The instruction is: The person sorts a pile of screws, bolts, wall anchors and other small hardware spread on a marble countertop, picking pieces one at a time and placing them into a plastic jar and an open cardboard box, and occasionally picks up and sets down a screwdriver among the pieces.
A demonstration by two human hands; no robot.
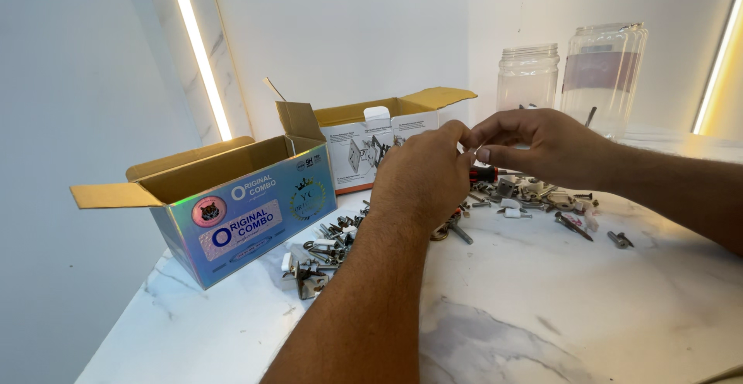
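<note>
My left hand (422, 175) and my right hand (534, 145) meet above the middle of a white marble table (542, 314). Their fingertips pinch together on something small at about the same spot; the piece itself is too small to make out. Just below the hands lies a tool with a red and black handle (484, 173). Loose screws, bolts and white plastic bits (542, 194) are scattered under and to the right of the hands. Another heap of metal hardware (321, 252) lies left of my left forearm.
An open shiny cardboard box (232, 214) stands at the left. A second open box (371, 140), white with brown flaps, stands behind it. Two clear plastic jars (528, 74) (604, 70) stand at the back right near the wall. The table's left edge runs close to the boxes.
</note>
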